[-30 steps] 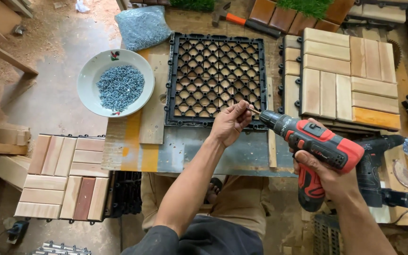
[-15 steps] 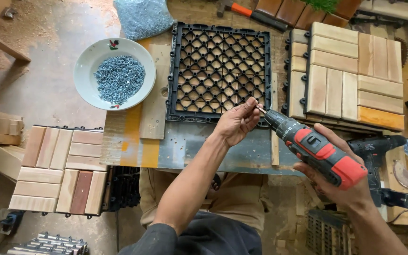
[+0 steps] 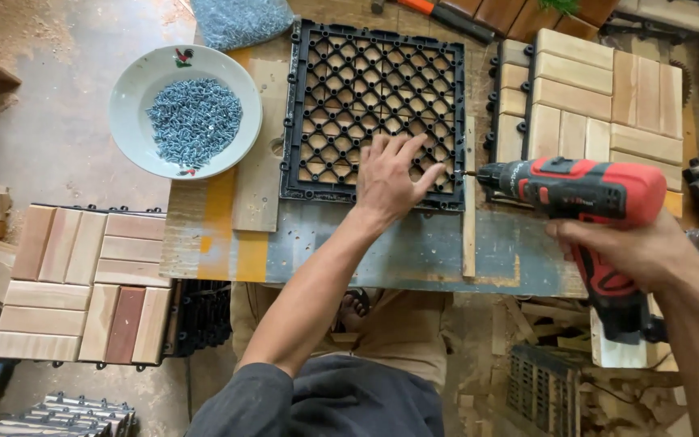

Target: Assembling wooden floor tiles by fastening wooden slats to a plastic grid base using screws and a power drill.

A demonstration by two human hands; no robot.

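**Hand flat on the grid, drill lying level beside it**

Now we see our left hand (image 3: 388,180) spread flat, fingers apart, on the lower right part of the black plastic grid tile (image 3: 349,81), which lies on the worn workbench (image 3: 398,251). Our right hand (image 3: 637,252) is clamped around the grip of the red cordless drill (image 3: 584,190). The drill's long axis runs nearly level, bit pointing left at the grid's right edge, its tip just beside our left thumb and index finger. The grid therefore sits to the left of the drill, and our left hand is the nearer of the two to it.

Left of the grid stands a white bowl of screws (image 3: 188,113). Finished wooden slat tiles (image 3: 608,105) lie to the right, behind the drill, and another stack of slat tiles (image 3: 82,283) rests lower left.
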